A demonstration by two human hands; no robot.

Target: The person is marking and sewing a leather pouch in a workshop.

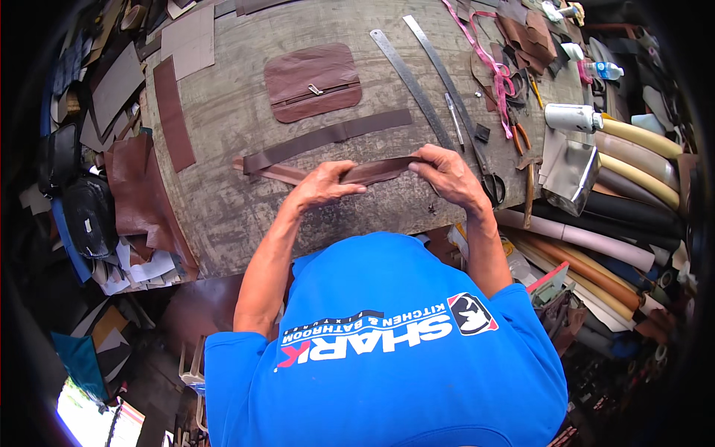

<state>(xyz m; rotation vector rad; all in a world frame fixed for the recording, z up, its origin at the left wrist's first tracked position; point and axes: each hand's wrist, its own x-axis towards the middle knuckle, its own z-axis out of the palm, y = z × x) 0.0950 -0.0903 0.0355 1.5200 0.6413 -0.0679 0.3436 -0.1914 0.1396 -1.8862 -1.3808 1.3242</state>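
Observation:
Both of my hands are on a narrow brown leather strip [380,170] near the table's front edge. My left hand [325,184] grips it from the left, thumb along its lower side. My right hand [450,176] pinches its right end. A darker strip [367,125] lies just beyond, crossing a lighter pinkish piece [281,173] at the left. Farther away lies a square brown leather pouch [313,71] with a zipper. Black scissors [493,186] and a pen [453,115] are right of my right hand.
The worn table [216,216] holds steel rulers [411,83], pink tape [506,104], pliers [519,134], a hammer [529,194], a metal can [570,179] and a white bottle [573,115]. Leather sheets [130,190] and black bags [87,216] crowd the left. Material rolls [633,164] are stacked at right.

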